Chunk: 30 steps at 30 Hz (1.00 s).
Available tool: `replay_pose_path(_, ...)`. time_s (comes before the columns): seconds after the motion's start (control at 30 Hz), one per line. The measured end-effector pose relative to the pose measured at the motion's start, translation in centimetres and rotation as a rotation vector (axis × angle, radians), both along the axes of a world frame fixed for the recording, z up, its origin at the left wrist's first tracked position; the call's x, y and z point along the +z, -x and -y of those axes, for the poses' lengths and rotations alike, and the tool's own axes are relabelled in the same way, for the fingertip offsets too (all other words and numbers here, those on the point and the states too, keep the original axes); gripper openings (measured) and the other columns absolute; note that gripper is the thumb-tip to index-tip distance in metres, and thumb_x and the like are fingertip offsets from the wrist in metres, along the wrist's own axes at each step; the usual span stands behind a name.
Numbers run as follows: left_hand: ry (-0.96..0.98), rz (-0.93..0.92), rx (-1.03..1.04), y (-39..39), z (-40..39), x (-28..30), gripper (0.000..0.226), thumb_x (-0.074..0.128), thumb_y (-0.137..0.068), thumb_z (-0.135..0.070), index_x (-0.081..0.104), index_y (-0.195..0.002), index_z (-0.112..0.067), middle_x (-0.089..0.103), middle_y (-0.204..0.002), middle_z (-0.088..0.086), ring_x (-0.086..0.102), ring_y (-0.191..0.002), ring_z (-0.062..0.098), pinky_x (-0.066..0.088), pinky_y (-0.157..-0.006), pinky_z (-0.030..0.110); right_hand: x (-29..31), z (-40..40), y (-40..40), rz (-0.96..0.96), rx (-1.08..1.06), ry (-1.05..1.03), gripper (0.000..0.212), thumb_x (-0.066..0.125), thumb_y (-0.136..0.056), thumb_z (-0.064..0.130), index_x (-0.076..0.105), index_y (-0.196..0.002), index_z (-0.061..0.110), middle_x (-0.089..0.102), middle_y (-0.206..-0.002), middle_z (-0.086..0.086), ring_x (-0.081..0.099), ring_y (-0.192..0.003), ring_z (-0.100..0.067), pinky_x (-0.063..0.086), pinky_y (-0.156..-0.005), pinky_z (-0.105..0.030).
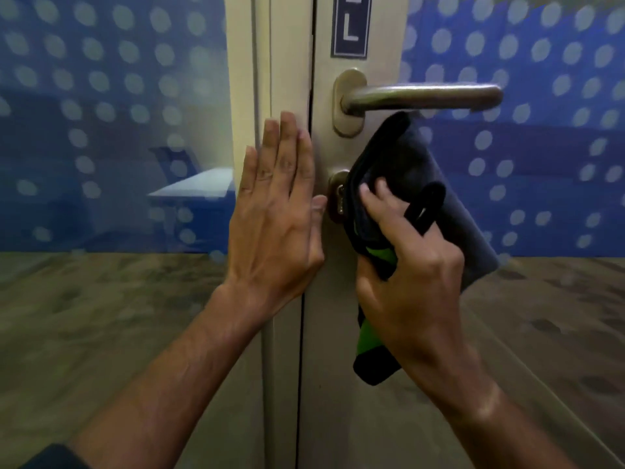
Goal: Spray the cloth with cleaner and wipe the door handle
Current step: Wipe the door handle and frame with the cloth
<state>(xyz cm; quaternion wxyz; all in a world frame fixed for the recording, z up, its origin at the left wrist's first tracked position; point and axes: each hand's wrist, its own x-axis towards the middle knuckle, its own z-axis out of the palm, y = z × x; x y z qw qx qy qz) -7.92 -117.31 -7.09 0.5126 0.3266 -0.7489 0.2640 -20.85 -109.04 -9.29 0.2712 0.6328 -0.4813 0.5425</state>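
fingers of the right hand (409, 265) curl round a folded dark cloth (416, 164) and, with it, a black and green object (375, 340) whose lower end sticks out beneath the palm; i cannot tell what that object is. the cloth is soft and napped, its fold rising from the grip until its top edge comes just under the door handle (422, 96), close to touching the bar. left of the grip, the cloth's edge partly covers a round metal lock plate (336, 198).

the handle is a smooth, dull metal lever, lying level, fixed to an oval plate above the grip, its free end pointing right with open room around it. further left, the left hand (277, 211) lies flat with fingers straight and together on the pale door frame (247, 62), thumb tip near the lock plate. a narrow dark gap runs down between frame and door. beyond both, frosted blue glass with pale dots (101, 79) spreads to either side.
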Motion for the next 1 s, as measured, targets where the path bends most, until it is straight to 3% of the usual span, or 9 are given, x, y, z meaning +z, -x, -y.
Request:
replay_pose_path(0.13, -0.085, 0.0, -0.015, -0.2, -1.4, 2.1, 0.066, 0.034, -0.097, -0.026, 0.012, -0.153, 0.001, 0.008, -0.162, 0.022, -0.004, -0.151, 0.027, -0.002, -0.124, 0.041, 2.5, -1.0, -0.2, 0.019, 0.007, -0.087, 0.066, 0.071, -0.062, -0.017, 0.061, -0.125, 0.001, 0.061, -0.126, -0.021, 0.059, -0.116, -0.034, 0.042, -0.1, -0.027)
replay_pose_path(0.33, -0.258, 0.043, -0.045, -1.2, -5.1, 5.4, 0.065, 0.034, -0.096, -0.023, 0.015, -0.152, 0.004, 0.009, -0.161, 0.024, 0.002, -0.151, 0.034, 0.002, -0.124, 0.046, 6.5, -4.2, -1.1, 0.091, 0.067, -0.244, 0.063, 0.069, -0.059, -0.02, 0.065, -0.119, 0.0, 0.064, -0.122, -0.019, 0.06, -0.116, -0.031, 0.037, -0.105, -0.021)
replay_pose_path(0.57, -0.375, 0.039, -0.067, -3.3, -11.1, 11.5, 0.064, 0.032, -0.096, -0.023, 0.017, -0.152, 0.003, 0.007, -0.161, 0.02, 0.003, -0.152, 0.031, 0.0, -0.124, 0.041, 14.2, -9.8, -2.6, 0.148, 0.21, -0.397, 0.063, 0.072, -0.064, -0.013, 0.062, -0.124, 0.005, 0.065, -0.122, -0.013, 0.064, -0.111, -0.021, 0.048, -0.096, -0.024)
replay_pose_path(0.7, -0.42, -0.014, -0.099, -5.2, -13.0, 16.3, 0.064, 0.034, -0.096, -0.024, 0.018, -0.153, 0.001, 0.007, -0.163, 0.019, 0.001, -0.152, 0.028, 0.001, -0.124, 0.041, 20.5, -10.9, -2.7, 0.212, 0.364, -0.393, 0.061, 0.066, -0.067, -0.008, 0.062, -0.125, 0.009, 0.066, -0.123, -0.005, 0.063, -0.113, -0.009, 0.05, -0.096, -0.025)
replay_pose_path(0.8, -0.439, -0.023, -0.127, -6.7, -13.9, 19.8, 0.066, 0.035, -0.098, -0.032, 0.017, -0.154, -0.003, 0.007, -0.164, 0.018, 0.001, -0.153, 0.028, 0.005, -0.124, 0.044, 25.1, -10.6, -2.3, 0.236, 0.552, -0.503, 0.059, 0.065, -0.072, -0.012, 0.063, -0.126, 0.013, 0.068, -0.119, 0.003, 0.062, -0.111, -0.002, 0.051, -0.093, -0.024)
replay_pose_path(1.0, -0.408, 0.114, -0.124, -8.9, -15.2, 25.6, 0.088, 0.048, -0.091, -0.05, 0.009, -0.155, -0.004, 0.003, -0.164, 0.017, 0.0, -0.153, 0.03, 0.011, -0.123, 0.049, 31.8, -10.0, -2.1, 0.225, 0.807, -0.678, 0.061, 0.061, -0.076, -0.017, 0.066, -0.119, 0.026, 0.07, -0.109, 0.019, 0.065, -0.104, -0.004, 0.052, -0.08, -0.015)
